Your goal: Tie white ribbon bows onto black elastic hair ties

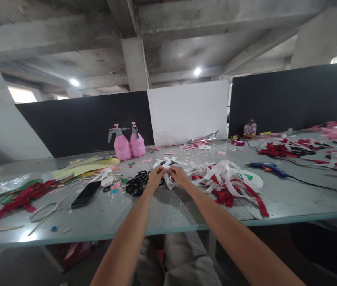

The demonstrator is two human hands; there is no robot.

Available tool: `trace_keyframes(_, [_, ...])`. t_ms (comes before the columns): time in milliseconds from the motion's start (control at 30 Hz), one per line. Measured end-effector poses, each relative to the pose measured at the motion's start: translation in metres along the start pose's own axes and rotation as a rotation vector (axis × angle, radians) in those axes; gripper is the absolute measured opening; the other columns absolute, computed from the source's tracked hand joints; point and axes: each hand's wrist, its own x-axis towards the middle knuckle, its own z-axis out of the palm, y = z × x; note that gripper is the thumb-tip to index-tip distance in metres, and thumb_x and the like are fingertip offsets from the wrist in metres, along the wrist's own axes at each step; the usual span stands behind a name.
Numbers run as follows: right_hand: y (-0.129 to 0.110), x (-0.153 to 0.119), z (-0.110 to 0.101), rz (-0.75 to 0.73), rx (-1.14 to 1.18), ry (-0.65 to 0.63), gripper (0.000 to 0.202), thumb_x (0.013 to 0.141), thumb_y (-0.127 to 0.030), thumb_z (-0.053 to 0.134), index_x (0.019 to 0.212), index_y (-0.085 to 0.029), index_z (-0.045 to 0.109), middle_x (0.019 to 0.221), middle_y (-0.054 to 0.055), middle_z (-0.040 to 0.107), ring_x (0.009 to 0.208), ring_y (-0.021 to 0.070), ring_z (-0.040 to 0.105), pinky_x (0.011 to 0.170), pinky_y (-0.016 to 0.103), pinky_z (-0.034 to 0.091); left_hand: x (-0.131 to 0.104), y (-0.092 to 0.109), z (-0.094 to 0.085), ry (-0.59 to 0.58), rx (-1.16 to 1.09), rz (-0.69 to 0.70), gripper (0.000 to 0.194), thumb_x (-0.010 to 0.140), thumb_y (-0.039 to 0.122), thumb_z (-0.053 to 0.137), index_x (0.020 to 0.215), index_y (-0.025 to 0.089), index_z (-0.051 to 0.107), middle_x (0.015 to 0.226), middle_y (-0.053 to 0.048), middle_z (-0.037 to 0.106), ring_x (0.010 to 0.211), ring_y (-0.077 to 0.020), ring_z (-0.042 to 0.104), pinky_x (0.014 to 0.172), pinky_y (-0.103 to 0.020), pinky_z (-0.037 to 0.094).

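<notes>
My left hand (155, 177) and my right hand (178, 176) meet above the middle of the table, fingers pinched on a white ribbon (167, 163). The ribbon's ends stick out above and hang below my fingertips. Just left of my left hand lies a heap of black hair ties (136, 183). To the right of my right hand spreads a tangled pile of white and red ribbons (223, 178), with a white ribbon roll (253, 182) partly under it. Whether a hair tie sits inside the held ribbon is too small to tell.
Two pink spray bottles (122, 147) stand at the back. A phone (86, 194) and red ribbons (27, 197) lie to the left. On the right rests a blue glue gun (270, 169) with its cord, near more red ribbons (278, 149) and a bottle (250, 128).
</notes>
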Motion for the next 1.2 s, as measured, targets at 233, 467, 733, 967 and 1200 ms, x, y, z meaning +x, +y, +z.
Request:
trace_keyframes(233, [-0.002, 0.0, -0.001, -0.031, -0.112, 0.108, 0.028, 0.084, -0.032, 0.047, 0.062, -0.017, 0.054, 0.049, -0.002, 0.05, 0.049, 0.0106, 0.045, 0.053, 0.021, 0.03, 0.002, -0.003, -0.003, -0.055, -0.031, -0.072, 0.038, 0.073, 0.051, 0.06, 0.078, 0.013, 0.065, 0.058, 0.001, 0.056, 0.053, -0.01, 0.049, 0.053, -0.022, 0.038])
trace_keyframes(467, [0.002, 0.002, -0.003, -0.062, -0.181, 0.135, 0.025, 0.082, -0.029, 0.047, 0.062, -0.016, 0.055, 0.054, -0.001, 0.05, 0.054, 0.0108, 0.043, 0.054, 0.021, 0.028, -0.001, -0.001, -0.004, -0.001, 0.12, 0.029, 0.033, 0.073, 0.047, 0.06, 0.079, 0.015, 0.065, 0.066, 0.0, 0.06, 0.055, -0.0098, 0.05, 0.053, -0.021, 0.038])
trace_keyframes(733, [0.0, 0.0, -0.002, -0.029, -0.137, 0.142, 0.025, 0.08, -0.03, 0.047, 0.059, -0.017, 0.051, 0.049, -0.003, 0.045, 0.052, 0.0106, 0.041, 0.053, 0.021, 0.027, 0.0, -0.009, -0.003, -0.059, 0.096, 0.036, 0.034, 0.076, 0.046, 0.058, 0.086, 0.016, 0.068, 0.067, 0.0, 0.061, 0.054, -0.0098, 0.049, 0.054, -0.022, 0.039])
trace_keyframes(967, [0.004, 0.002, -0.001, -0.005, -0.095, 0.127, 0.026, 0.079, -0.029, 0.045, 0.056, -0.017, 0.047, 0.048, -0.004, 0.043, 0.05, 0.0094, 0.04, 0.051, 0.021, 0.025, -0.001, -0.009, -0.002, -0.078, 0.092, 0.016, 0.032, 0.077, 0.042, 0.055, 0.088, 0.015, 0.067, 0.062, 0.0, 0.059, 0.054, -0.0102, 0.048, 0.053, -0.022, 0.038])
trace_keyframes(1200, [0.008, 0.004, -0.001, -0.022, -0.11, 0.138, 0.025, 0.078, -0.03, 0.044, 0.056, -0.017, 0.047, 0.05, -0.003, 0.044, 0.054, 0.0101, 0.041, 0.051, 0.021, 0.026, -0.002, -0.004, -0.003, -0.092, 0.134, 0.023, 0.029, 0.075, 0.041, 0.057, 0.08, 0.014, 0.067, 0.056, 0.0, 0.056, 0.054, -0.0101, 0.047, 0.053, -0.022, 0.037])
